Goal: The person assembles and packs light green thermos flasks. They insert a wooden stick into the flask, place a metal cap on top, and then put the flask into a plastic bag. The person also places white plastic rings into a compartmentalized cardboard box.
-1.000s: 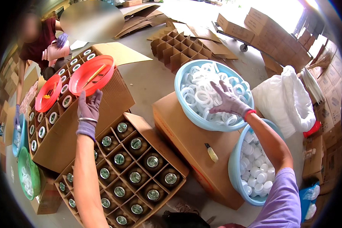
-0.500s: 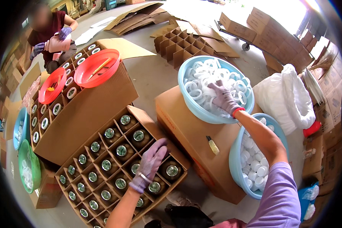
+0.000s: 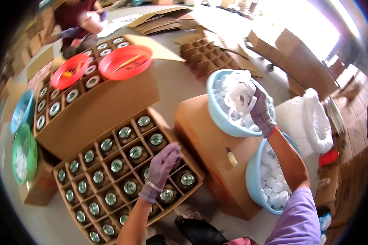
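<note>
My right hand [image 3: 262,112], in a grey-purple glove, is closed on a bunch of white plastic rings [image 3: 239,98] lifted above the light-blue basin [image 3: 229,130]. More rings lie in that basin, partly hidden by the bunch. My left hand [image 3: 161,169], gloved too, hovers over the right side of a divided carton [image 3: 149,112], its fingers stretched out and nothing held. Uncapped clear glass jars [image 3: 135,152] stand in the carton's cardboard cells, one apiece. Some jars are covered by my left hand and forearm.
A second blue basin [image 3: 253,183] of white caps stands near my right arm. Beside it, a small yellowish-handled tool [image 3: 232,157] lies on a closed carton [image 3: 204,155]. Red bowls [image 3: 124,69] rest on another jar carton. Far left, a person in dark red [image 3: 75,18] works with gloved hands.
My right hand has closed and come up from the basin with a bunch of rings. The left hand stays over the jars. The whole view has shifted slightly.
</note>
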`<action>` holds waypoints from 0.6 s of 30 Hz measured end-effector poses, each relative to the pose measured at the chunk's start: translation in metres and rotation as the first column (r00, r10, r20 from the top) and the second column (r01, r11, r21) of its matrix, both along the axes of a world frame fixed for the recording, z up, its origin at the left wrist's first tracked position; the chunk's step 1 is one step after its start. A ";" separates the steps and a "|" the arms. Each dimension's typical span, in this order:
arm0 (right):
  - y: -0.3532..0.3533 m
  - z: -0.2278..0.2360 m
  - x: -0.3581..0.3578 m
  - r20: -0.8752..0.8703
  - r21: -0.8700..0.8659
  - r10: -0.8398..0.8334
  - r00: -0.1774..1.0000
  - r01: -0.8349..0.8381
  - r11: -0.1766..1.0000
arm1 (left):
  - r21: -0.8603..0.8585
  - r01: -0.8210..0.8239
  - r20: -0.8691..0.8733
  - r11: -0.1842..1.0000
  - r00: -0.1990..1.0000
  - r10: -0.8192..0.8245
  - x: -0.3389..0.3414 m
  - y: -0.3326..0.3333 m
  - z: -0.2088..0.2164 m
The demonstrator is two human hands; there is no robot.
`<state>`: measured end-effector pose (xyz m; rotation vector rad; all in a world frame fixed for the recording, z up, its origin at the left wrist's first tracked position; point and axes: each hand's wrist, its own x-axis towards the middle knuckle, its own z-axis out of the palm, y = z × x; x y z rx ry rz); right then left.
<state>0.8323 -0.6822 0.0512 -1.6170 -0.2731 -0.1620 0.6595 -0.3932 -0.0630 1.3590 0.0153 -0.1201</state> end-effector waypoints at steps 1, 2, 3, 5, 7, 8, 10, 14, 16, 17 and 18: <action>0.005 0.012 -0.024 -0.123 0.102 0.043 0.992 -0.030 0.994 | -0.146 0.009 0.016 0.989 1.000 -0.007 0.006 -0.016 0.014; 0.038 -0.006 -0.028 -0.269 0.248 0.172 0.948 -0.104 0.963 | -0.252 -0.060 -0.006 0.966 0.998 0.060 0.006 -0.012 0.018; 0.071 -0.033 -0.028 -0.205 0.191 0.271 0.940 -0.233 0.954 | -0.329 -0.067 -0.028 0.942 0.998 0.061 0.003 -0.002 0.011; 0.137 -0.070 -0.046 -0.250 0.245 0.452 0.856 -0.396 0.885 | -0.475 -0.125 -0.134 0.871 0.989 0.068 -0.006 0.019 0.001; 0.194 -0.106 -0.065 -0.295 0.321 0.591 0.751 -0.505 0.801 | -0.427 -0.201 -0.163 0.881 0.976 0.144 -0.022 0.048 -0.014; 0.221 -0.124 -0.074 -0.320 0.297 0.636 0.702 -0.563 0.771 | -0.320 -0.294 -0.217 0.901 0.948 0.232 -0.033 0.069 -0.042; 0.266 -0.150 -0.092 -0.456 0.417 0.697 0.554 -0.558 0.717 | -0.214 -0.342 -0.054 0.915 0.939 0.339 -0.057 0.108 -0.105; 0.312 -0.219 -0.091 -0.156 -0.227 0.803 0.575 -0.812 0.538 | 0.250 -0.422 0.017 0.871 0.902 0.431 -0.090 0.161 -0.133; 0.317 -0.224 -0.089 -0.033 -0.596 0.782 0.622 -0.640 0.485 | -0.079 -0.697 -0.480 0.713 0.653 0.585 -0.097 0.177 -0.123; 0.316 -0.227 -0.088 -0.009 -0.682 0.750 0.661 -0.553 0.479 | 0.097 -0.685 -0.348 0.722 0.656 0.670 -0.104 0.186 -0.122; 0.313 -0.228 -0.087 0.021 -0.759 0.717 0.697 -0.456 0.465 | 0.271 -0.668 -0.201 0.693 0.665 0.719 -0.112 0.194 -0.121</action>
